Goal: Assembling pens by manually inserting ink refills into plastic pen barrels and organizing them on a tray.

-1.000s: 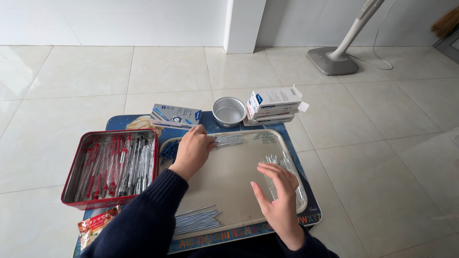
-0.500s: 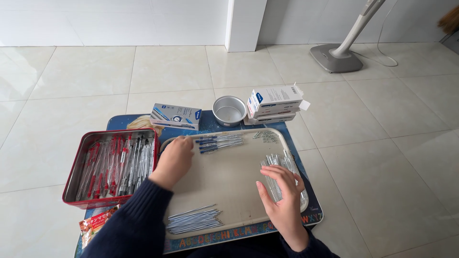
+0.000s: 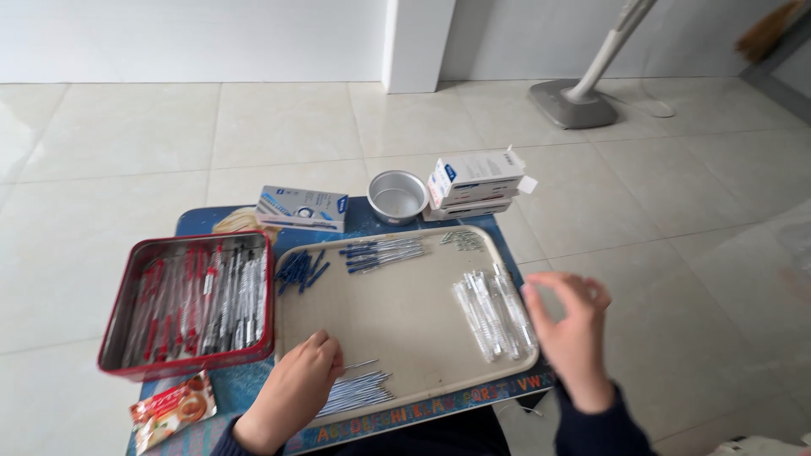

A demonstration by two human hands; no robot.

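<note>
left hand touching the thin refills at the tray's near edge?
Touching. In the head view the left hand rests on the beige tray, its fingertips on a thin refill at the edge of the refill bundle, with no gap visible between them.

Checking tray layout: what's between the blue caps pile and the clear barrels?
Head view: bare beige tray lies between the blue caps and the clear barrels; the blue-tipped refills sit farther back.

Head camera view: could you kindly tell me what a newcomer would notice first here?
A beige tray at centre holds sorted pen parts. The left hand touches thin refills at its near edge, and the right hand hovers beside clear barrels. To the left, a red tin is packed with pens.
</note>
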